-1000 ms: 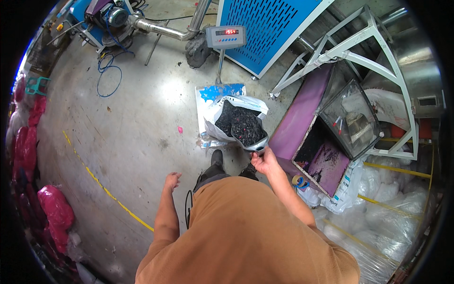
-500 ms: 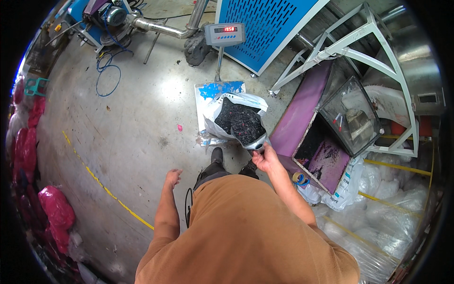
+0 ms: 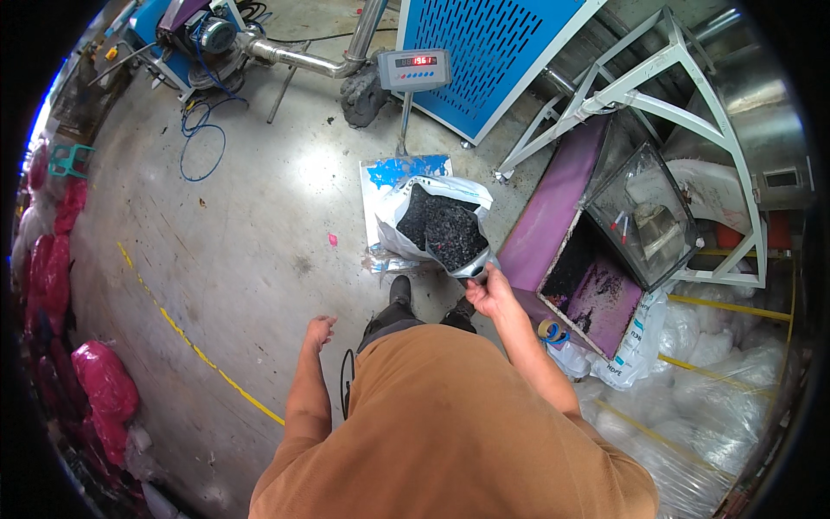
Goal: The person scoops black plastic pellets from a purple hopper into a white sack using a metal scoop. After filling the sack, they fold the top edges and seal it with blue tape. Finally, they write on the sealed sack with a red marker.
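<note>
We grip metal scoop (image 3: 477, 267) in right hand (image 3: 489, 292), over white bag (image 3: 395, 210) at near-right corner of scale platform (image 3: 406, 164); left hand (image 3: 320, 331) part-curled, seemingly empty. Best hold scoop steady, tilt slight.

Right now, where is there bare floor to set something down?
Widest free patch: floor between the yellow line and the scale, with a pink scrap on it. Crowded: right, with the purple bin, white frame and clear bundles; far left, with pink bundles.

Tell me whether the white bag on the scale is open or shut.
Open: the white bag has its mouth spread, showing dark granules inside.
</note>
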{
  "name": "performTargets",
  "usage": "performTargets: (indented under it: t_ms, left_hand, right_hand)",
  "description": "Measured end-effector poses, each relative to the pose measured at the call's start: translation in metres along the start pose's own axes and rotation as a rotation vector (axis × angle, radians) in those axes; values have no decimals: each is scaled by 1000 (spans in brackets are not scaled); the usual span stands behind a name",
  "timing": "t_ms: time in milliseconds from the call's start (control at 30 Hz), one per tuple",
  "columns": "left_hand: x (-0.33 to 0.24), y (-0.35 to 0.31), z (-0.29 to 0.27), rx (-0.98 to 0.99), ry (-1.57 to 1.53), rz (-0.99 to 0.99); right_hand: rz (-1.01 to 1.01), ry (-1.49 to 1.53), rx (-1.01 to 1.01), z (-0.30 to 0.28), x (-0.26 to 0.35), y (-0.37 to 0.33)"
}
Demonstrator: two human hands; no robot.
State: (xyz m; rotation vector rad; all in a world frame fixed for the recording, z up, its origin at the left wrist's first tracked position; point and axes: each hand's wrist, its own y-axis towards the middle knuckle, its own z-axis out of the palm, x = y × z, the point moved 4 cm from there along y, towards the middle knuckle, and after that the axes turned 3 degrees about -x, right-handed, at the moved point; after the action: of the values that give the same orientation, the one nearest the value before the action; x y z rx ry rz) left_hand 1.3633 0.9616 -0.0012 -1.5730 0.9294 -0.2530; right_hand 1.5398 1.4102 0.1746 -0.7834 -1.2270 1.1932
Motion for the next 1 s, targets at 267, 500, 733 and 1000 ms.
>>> performTargets:
  t_ms: [267, 500, 733, 1000]
  left_hand:
    - [7, 9, -1, -23, -10, 26]
    - [2, 8, -2, -30, 3, 42]
    - [-1, 6, -1, -28, 5, 42]
    - [3, 8, -3, -27, 1, 45]
  right_hand:
    - [-37, 8, -15, 4, 4, -12]
    - [-66, -33, -54, 5, 10, -21]
    - [-108, -41, -50, 3, 13, -19]
    - [-90, -4, -55, -4, 13, -13]
